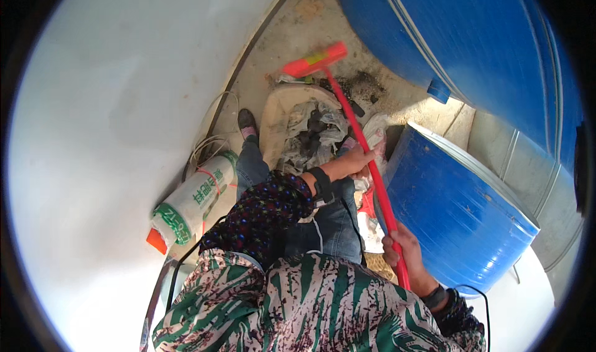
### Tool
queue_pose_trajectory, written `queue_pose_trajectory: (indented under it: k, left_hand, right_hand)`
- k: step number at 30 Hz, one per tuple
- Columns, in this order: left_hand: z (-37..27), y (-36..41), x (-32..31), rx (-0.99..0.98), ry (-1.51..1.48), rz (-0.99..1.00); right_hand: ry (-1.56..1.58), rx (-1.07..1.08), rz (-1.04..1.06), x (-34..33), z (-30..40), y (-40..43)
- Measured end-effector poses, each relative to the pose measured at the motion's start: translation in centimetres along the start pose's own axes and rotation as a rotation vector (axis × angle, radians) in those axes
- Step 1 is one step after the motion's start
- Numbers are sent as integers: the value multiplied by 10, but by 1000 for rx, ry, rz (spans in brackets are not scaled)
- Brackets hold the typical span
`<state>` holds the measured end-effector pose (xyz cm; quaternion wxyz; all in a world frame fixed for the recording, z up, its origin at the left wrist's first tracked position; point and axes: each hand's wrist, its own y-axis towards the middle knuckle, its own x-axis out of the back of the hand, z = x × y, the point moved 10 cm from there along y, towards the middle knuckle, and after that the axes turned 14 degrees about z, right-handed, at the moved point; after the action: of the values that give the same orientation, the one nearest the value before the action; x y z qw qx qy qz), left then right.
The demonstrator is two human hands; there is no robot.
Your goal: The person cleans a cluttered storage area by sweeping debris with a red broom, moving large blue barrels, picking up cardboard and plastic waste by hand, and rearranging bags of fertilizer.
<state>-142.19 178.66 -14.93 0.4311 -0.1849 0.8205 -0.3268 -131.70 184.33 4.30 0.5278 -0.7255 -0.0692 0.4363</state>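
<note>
My left hand [356,162] is closed around the middle of a red pole [382,191], and my right hand [405,249] grips the same pole nearer my body. At its far end the pole carries a red T-shaped head [315,59] with a yellow-green label, raised over the floor and slightly blurred. Below that head, between my feet, stands a dusty cream-coloured container [274,119] filled with crumpled plastic bags [300,119] and dark scraps. Dark debris [365,85] lies scattered on the concrete floor beside it.
A big blue barrel [465,40] fills the upper right, with a smaller blue drum [456,203] below it. On the left are a pale curved wall [116,119], a rolled white-and-green printed sack [200,196] tied with red string, and a loose coil of hose or wire [209,143].
</note>
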Motion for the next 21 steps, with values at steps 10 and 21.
queue_pose_trajectory:
  k: [10,21]
  left_hand:
    - [-18,-6,400,-102,1280,-805]
    - [47,141,502,66,2089,-173]
  right_hand:
    - [-237,-229,-195,181,-46,220]
    - [-583,102,-501,241,-34,328]
